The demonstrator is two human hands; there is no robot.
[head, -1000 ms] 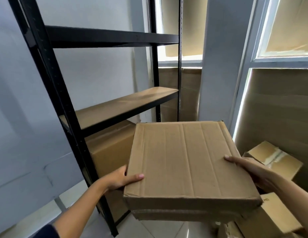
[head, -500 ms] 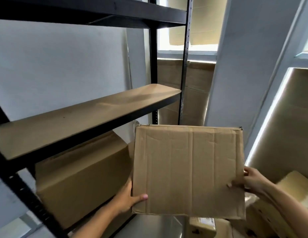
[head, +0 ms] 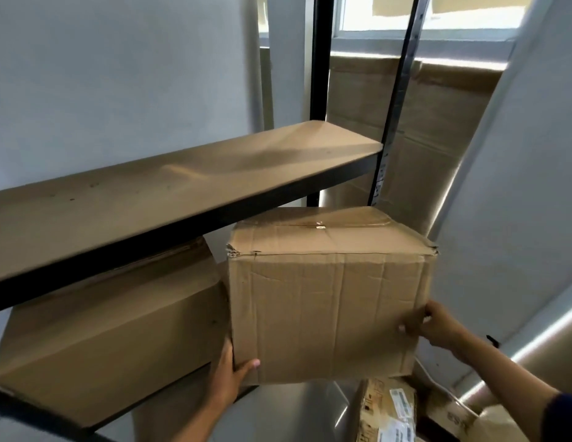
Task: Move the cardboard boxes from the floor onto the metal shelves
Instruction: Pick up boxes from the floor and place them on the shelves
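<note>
head view | cardboard box (head: 326, 301) held up at centre frame, its top just under the front edge of the metal shelf (head: 169, 189) | left hand (head: 229, 374) grips box's lower-left corner, thumb across its front | right hand (head: 433, 323) curled on box's right edge | second box (head: 109, 330) on lower shelf, lower left, beside held box

Both arms reach up and forward from the bottom of the view. The left hand (head: 229, 373) is cupped at a low corner of the box (head: 326, 301), with its thumb on the front face and its other fingers hidden behind. The right hand (head: 433, 323) grips the far right edge, its fingers (head: 406, 328) curled onto the front, and a dark sleeve shows on that arm.
</note>
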